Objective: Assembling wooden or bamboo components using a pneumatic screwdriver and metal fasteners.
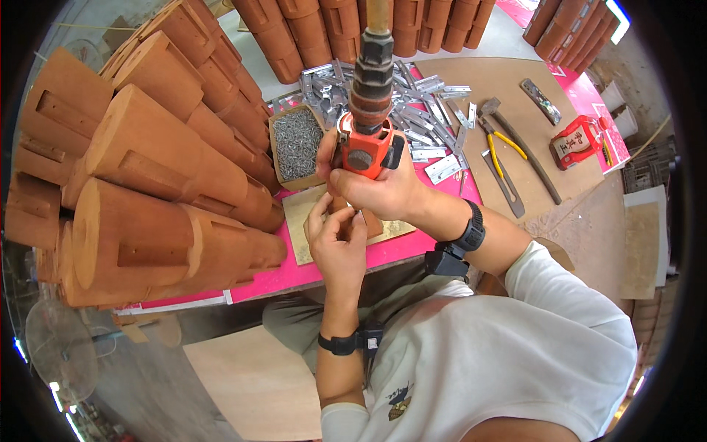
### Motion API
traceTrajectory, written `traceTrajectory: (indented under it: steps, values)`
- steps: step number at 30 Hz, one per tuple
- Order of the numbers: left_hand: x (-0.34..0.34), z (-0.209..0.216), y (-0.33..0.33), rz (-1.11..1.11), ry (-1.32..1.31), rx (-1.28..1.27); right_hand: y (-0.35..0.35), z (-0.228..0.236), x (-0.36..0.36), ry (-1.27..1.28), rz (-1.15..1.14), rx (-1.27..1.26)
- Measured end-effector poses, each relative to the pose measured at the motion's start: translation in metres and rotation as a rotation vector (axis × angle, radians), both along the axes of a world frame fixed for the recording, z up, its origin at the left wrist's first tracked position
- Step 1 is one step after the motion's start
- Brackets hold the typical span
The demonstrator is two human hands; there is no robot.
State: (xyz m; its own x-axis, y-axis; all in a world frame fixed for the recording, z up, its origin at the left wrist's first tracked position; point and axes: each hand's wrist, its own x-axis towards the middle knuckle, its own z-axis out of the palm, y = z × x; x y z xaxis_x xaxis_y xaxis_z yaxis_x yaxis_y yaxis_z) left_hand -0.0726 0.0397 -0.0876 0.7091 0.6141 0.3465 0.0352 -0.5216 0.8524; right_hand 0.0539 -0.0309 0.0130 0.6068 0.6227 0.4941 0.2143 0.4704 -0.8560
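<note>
My right hand (379, 188) is wrapped round a red-orange power screwdriver (361, 156), held upright with its dark stepped upper part toward the camera. Its tip is hidden below the hand. Just under it, my left hand (336, 239) has its fingers closed in a pinch; what they hold, if anything, is hidden. Next to these fingers a reddish-brown wooden piece (374, 224) lies on a pale board (300, 236). Beside the hands stands a box (275, 158) filled with small screws (297, 140). A heap of silver metal hinges or brackets (423, 121) lies beyond.
Reddish-brown wooden cylinders with slots (162, 162) are stacked at the left, more (342, 33) along the back. On brown cardboard (460, 74) at the right lie a hammer (523, 147), yellow-handled pliers (495, 151), a flat bar (504, 188) and a red container (576, 144).
</note>
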Motion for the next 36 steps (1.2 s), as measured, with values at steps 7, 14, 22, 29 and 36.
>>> traceTrajectory:
  steps: [7, 14, 22, 29, 36]
  values:
    - [-0.004, 0.01, -0.005, 0.006, 0.1, -0.039, -0.003, 0.007, -0.005, 0.108, 0.013, -0.015]
    - [-0.004, 0.011, -0.006, 0.011, 0.061, -0.01, -0.003, 0.008, -0.003, 0.226, 0.024, -0.048]
    - [-0.004, 0.01, -0.005, 0.026, 0.068, -0.024, 0.0, 0.005, -0.005, 0.235, -0.003, -0.05]
    - [-0.006, 0.008, -0.001, -0.099, 0.02, 0.114, -0.001, 0.002, -0.008, 0.167, 0.006, -0.035]
    - [-0.005, -0.024, 0.001, -0.157, 0.057, 0.108, 0.001, -0.004, -0.008, 0.135, 0.029, -0.081]
